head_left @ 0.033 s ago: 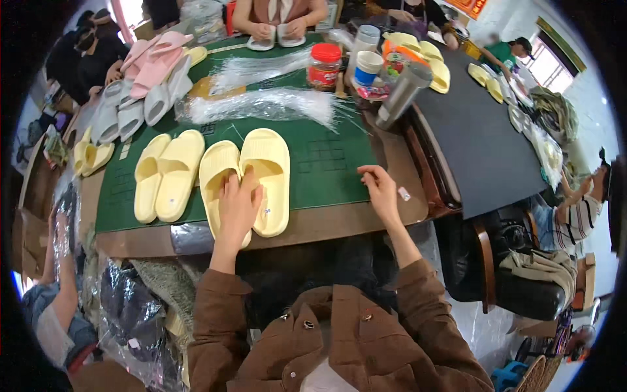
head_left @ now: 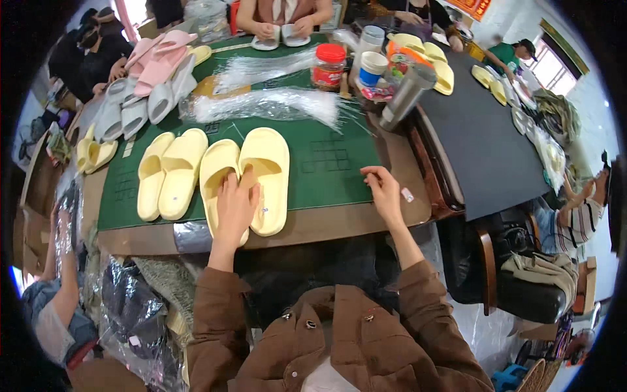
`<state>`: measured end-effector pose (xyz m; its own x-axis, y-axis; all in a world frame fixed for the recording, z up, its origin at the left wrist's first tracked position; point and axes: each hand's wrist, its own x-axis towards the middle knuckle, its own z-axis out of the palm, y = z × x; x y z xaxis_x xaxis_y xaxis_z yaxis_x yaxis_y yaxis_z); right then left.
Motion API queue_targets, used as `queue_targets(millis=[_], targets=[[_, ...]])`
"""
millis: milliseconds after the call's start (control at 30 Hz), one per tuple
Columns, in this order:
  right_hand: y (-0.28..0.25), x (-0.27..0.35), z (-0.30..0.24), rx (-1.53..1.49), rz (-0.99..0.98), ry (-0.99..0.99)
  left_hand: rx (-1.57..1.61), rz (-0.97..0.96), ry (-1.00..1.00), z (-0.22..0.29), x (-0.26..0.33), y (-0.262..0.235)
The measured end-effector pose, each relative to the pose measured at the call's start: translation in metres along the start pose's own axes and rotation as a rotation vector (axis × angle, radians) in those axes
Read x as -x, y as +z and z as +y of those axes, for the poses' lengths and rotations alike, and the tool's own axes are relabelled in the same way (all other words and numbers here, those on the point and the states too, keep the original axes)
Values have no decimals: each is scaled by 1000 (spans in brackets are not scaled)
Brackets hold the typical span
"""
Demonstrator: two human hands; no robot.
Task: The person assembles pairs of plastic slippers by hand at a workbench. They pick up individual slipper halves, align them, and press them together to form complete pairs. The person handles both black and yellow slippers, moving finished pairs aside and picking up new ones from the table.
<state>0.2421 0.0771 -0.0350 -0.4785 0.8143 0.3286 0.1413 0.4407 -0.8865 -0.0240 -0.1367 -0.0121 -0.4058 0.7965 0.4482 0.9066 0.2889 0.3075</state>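
Observation:
My left hand grips the adjoining inner sides of a pair of pale yellow slippers, a left slipper and a right slipper. Its fingers reach into the left slipper's opening, with the thumb by the right one. The pair lies toes away from me at the table's near side. Just left of it is a second yellow pair. Over the mat to the right, my right hand has its fingertips curled together in a pinch; anything between them is too small to make out. Beside its wrist lies a small white tag.
A green mat covers the table. Clear plastic strands lie across it, left of a red-lidded jar and a steel flask. Grey and pink slippers are heaped far left. Beyond sits a co-worker holding slippers; a black chair stands right.
The view has shifted very slightly. Both hands keep their places by the slippers and over the mat.

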Motion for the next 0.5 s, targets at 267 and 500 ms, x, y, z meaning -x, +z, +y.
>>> queue_targets(millis=[267, 500], targets=[[2, 0, -8, 86, -9, -1, -10, 49, -24, -38, 1, -11], [2, 1, -6, 100, 3, -28, -4, 52, -141, -80, 1, -21]])
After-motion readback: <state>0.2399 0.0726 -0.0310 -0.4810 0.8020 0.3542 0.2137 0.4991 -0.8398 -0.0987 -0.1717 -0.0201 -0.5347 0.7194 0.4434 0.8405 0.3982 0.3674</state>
